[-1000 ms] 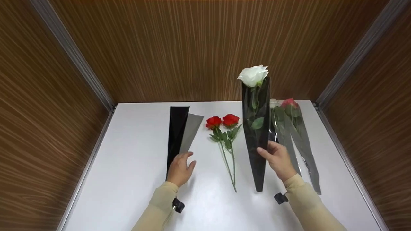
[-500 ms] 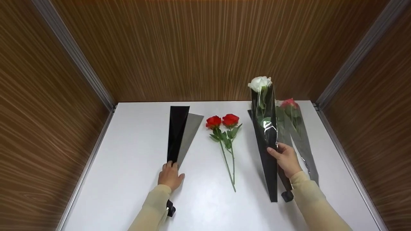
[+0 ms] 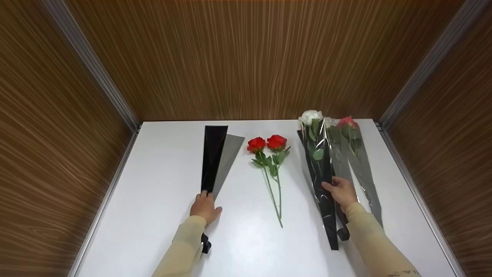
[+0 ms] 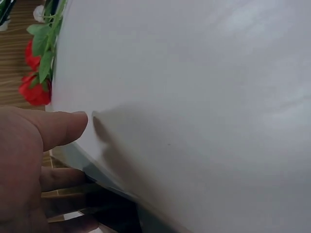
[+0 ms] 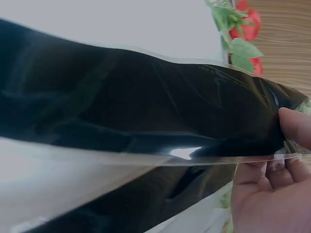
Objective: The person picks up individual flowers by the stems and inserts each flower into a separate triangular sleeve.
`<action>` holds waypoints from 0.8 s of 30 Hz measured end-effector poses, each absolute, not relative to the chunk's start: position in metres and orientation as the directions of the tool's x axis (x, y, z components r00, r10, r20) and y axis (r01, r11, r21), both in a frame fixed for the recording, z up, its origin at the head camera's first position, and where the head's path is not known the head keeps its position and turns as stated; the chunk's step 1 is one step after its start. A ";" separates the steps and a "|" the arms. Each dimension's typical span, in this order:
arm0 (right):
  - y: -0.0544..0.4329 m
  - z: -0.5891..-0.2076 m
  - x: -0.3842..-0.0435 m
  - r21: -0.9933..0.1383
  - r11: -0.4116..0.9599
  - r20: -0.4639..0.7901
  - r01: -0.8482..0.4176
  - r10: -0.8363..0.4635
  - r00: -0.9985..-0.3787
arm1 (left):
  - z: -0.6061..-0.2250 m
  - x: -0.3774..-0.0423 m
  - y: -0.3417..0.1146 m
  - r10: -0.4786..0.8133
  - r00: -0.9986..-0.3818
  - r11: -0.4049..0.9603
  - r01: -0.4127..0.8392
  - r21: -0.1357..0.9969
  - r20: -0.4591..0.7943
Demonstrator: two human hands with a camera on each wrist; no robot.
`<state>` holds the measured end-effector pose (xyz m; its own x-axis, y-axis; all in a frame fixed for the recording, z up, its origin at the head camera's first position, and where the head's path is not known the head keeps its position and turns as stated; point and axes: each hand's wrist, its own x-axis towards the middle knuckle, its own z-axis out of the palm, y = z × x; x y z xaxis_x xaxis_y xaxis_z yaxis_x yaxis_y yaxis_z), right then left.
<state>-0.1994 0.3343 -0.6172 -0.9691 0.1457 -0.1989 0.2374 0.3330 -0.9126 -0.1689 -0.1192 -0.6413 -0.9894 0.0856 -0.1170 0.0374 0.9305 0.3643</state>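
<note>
My right hand (image 3: 342, 194) pinches dark sleeve (image 3: 325, 204) with white rose (image 3: 310, 117) in it, just left of wrapped pink rose (image 3: 348, 123); can't tell if sleeve fully rests on counter (image 3: 161, 173). My left hand (image 3: 204, 209) extended, gripping nothing, fingers on lower part of flat black sleeve (image 3: 213, 154), grey sleeve (image 3: 230, 154) fanned beside it. Bare red roses (image 3: 276, 142) between hands. Step, I'd judge: laying wrapped white rose down. Next move calls for gentle release, no dragging neighbours; left should then lift one sleeve only.
</note>
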 end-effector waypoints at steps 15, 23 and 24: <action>0.314 -0.635 -0.226 -0.834 0.484 -0.219 0.265 0.150 -0.964 | -0.628 -0.172 -0.101 0.103 -0.969 0.959 0.038 0.282 -0.223; 0.304 -0.637 -0.240 -0.769 0.587 -0.185 0.254 0.176 -0.967 | -0.630 -0.176 -0.098 0.108 -0.972 0.972 0.059 0.226 -0.210; 0.303 -0.638 -0.241 -0.774 0.573 -0.203 0.270 0.181 -0.962 | -0.630 -0.176 -0.099 0.107 -0.971 0.973 0.059 0.222 -0.213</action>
